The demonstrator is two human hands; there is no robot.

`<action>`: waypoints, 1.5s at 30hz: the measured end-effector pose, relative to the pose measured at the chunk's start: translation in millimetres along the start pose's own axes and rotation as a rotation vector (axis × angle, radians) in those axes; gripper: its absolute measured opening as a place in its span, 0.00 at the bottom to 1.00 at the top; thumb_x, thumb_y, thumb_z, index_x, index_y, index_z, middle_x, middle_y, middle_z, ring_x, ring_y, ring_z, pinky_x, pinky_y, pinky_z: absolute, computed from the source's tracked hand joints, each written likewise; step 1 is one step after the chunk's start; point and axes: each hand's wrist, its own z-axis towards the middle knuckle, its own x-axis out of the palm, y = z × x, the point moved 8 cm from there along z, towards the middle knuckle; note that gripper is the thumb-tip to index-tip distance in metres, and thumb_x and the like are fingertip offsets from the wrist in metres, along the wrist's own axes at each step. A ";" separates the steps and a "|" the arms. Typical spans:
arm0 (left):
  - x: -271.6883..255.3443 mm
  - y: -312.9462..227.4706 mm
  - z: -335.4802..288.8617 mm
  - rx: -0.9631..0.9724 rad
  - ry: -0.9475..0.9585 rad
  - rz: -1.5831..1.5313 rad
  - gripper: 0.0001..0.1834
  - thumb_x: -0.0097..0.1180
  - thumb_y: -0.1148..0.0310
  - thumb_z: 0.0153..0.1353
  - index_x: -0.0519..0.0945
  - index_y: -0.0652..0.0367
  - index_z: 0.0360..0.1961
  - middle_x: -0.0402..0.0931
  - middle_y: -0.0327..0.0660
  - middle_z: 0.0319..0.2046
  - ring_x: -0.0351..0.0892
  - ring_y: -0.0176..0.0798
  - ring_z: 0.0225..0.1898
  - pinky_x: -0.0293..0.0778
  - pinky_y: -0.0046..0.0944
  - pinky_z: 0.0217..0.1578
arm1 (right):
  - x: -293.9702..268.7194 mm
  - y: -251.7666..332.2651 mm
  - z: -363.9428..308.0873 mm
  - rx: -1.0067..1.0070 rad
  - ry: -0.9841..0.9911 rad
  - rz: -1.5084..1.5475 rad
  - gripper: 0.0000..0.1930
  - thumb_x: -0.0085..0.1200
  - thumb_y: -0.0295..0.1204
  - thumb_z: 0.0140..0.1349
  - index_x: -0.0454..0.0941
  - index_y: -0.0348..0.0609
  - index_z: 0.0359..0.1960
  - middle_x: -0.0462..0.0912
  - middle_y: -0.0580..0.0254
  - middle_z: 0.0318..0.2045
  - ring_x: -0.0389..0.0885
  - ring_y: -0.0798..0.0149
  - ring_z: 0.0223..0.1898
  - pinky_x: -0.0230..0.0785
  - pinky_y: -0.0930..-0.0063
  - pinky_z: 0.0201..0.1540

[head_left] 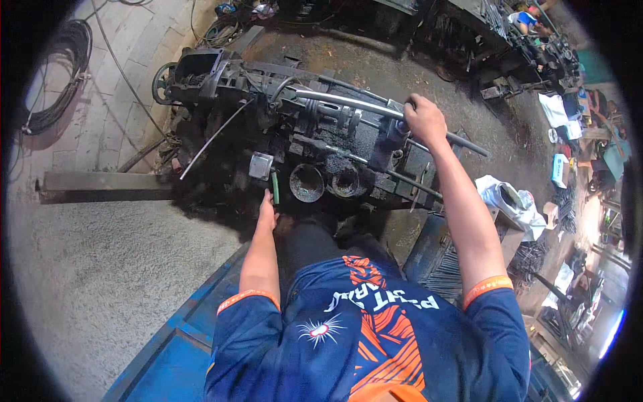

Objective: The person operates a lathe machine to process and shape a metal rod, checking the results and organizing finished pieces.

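A dark, greasy machine resembling a small lathe (321, 144) spans the area before me, strewn with metal shavings. My right hand (426, 119) is closed around a long metal rod (355, 102), which runs slantwise over the machine's far side, bright on the left and darker beyond my hand. Low on the near side, my left hand (267, 213) reaches up with fingers stretched out beside a green-sleeved lever (275, 187); whether they touch is unclear. Just above that lever sits a small pale square box (260, 165). Two round cups (307, 183) with shavings lie to its right.
A handwheel (161, 84) is at the machine's left end. A thin pale rod (214, 139) juts out leftward. Coiled black cable (60, 77) lies at far left, a beam (100, 184) below it. White cloth (512, 204) and cluttered benches stand right. Blue metal (174, 358) is close below me.
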 end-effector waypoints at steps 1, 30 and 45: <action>8.0 1.4 -0.6 -0.005 -0.005 -0.046 0.35 0.44 0.36 0.62 0.72 0.57 0.54 0.73 0.41 0.50 0.72 0.42 0.53 0.65 0.53 0.49 | -0.6 -0.5 2.0 -0.004 0.002 -0.002 0.18 0.44 0.40 0.58 0.78 0.44 0.42 0.81 0.49 0.43 0.78 0.46 0.47 0.70 0.55 0.50; 36.9 -63.9 -104.3 0.583 -0.362 0.129 0.29 0.62 0.63 0.56 0.72 0.73 0.54 0.75 0.56 0.51 0.75 0.49 0.54 0.67 0.41 0.53 | 2.9 9.1 -4.4 -0.342 0.056 0.062 0.21 0.37 0.44 0.68 0.77 0.40 0.37 0.82 0.43 0.36 0.81 0.41 0.39 0.72 0.48 0.45; 68.1 -91.6 -136.9 0.601 -0.348 0.275 0.38 0.61 0.59 0.55 0.65 0.71 0.63 0.70 0.60 0.58 0.69 0.52 0.61 0.64 0.41 0.58 | 0.9 4.9 0.3 -0.284 0.128 0.058 0.22 0.38 0.43 0.65 0.80 0.38 0.34 0.82 0.40 0.35 0.81 0.39 0.39 0.72 0.49 0.46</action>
